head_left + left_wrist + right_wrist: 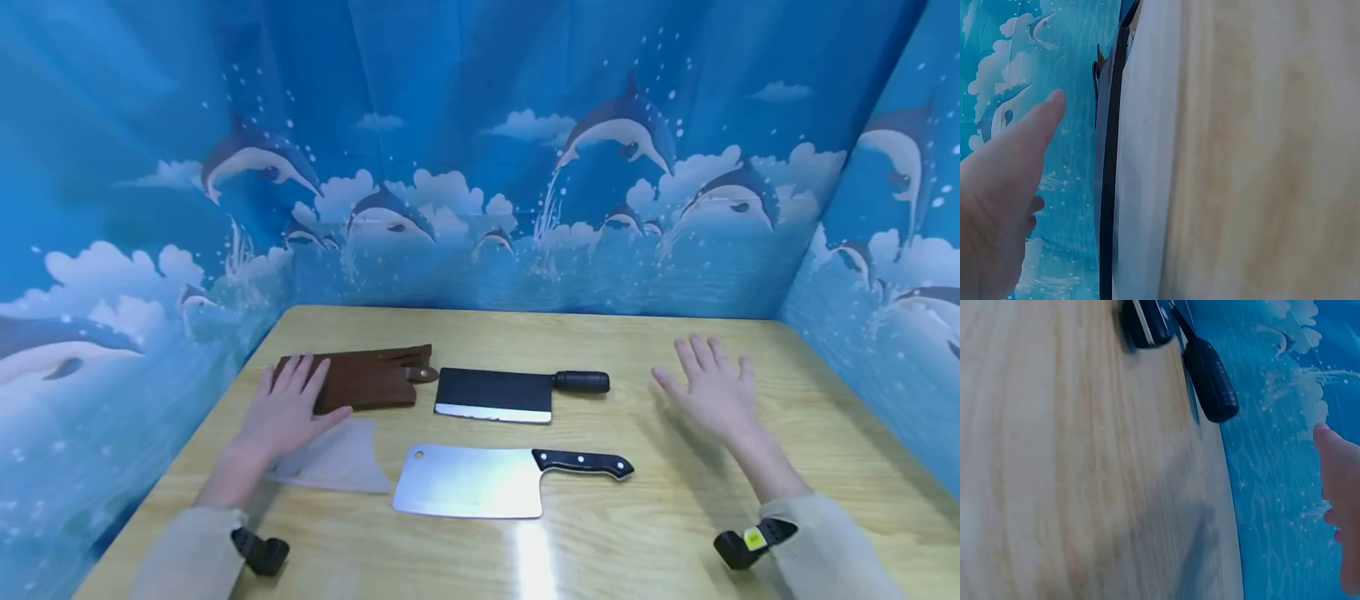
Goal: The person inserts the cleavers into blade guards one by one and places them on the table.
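Observation:
My left hand (288,412), fingers spread, is over the left end of a brown leather sheath (367,379) and a whitish translucent sheet (341,458), overlapping both in the head view. To the right of the sheath lies a dark-bladed cleaver (495,392) with a black round handle (1210,381). Nearer me is a shiny steel cleaver (472,483) with a riveted black handle (585,462); both handles point right. Over the right side of the table, my right hand (712,392) holds nothing, its fingers spread and its shadow below.
The wooden table (600,550) carries all these things. A blue curtain (480,167) printed with dolphins stands along its back and both sides. Each wrist wears a black camera strap, the right one (753,542) with a yellow label.

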`<move>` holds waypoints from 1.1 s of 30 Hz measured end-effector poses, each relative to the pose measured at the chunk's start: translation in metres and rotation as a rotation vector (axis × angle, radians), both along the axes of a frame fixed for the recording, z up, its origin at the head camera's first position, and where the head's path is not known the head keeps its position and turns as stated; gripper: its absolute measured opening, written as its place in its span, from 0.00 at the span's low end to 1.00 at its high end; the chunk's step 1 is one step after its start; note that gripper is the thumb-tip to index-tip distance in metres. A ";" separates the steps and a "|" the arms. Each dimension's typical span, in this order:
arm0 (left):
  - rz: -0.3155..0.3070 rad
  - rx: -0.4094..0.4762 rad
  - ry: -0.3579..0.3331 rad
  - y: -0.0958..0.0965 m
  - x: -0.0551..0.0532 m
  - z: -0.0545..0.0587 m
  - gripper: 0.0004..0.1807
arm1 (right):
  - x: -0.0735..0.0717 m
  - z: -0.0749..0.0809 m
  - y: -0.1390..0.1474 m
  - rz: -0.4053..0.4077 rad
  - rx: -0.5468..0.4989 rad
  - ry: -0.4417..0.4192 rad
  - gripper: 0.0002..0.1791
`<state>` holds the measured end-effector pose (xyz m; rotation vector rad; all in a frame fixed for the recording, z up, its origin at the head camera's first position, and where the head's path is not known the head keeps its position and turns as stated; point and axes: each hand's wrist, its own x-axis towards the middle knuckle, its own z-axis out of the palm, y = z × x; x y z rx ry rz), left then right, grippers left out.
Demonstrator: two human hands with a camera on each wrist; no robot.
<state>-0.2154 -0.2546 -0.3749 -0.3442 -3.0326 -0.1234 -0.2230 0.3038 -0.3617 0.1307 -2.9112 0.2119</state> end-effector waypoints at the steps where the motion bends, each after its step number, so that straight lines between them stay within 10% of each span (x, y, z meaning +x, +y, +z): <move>1: -0.013 0.001 0.000 -0.001 0.002 0.000 0.52 | 0.002 0.001 -0.003 0.009 0.008 0.002 0.46; 16: -0.314 0.081 0.031 -0.014 0.031 -0.007 0.58 | 0.024 -0.001 -0.046 0.264 -0.102 -0.017 0.35; 33: -0.335 -0.020 0.017 -0.013 0.033 -0.018 0.62 | 0.034 -0.011 -0.072 0.531 -0.372 -0.389 0.37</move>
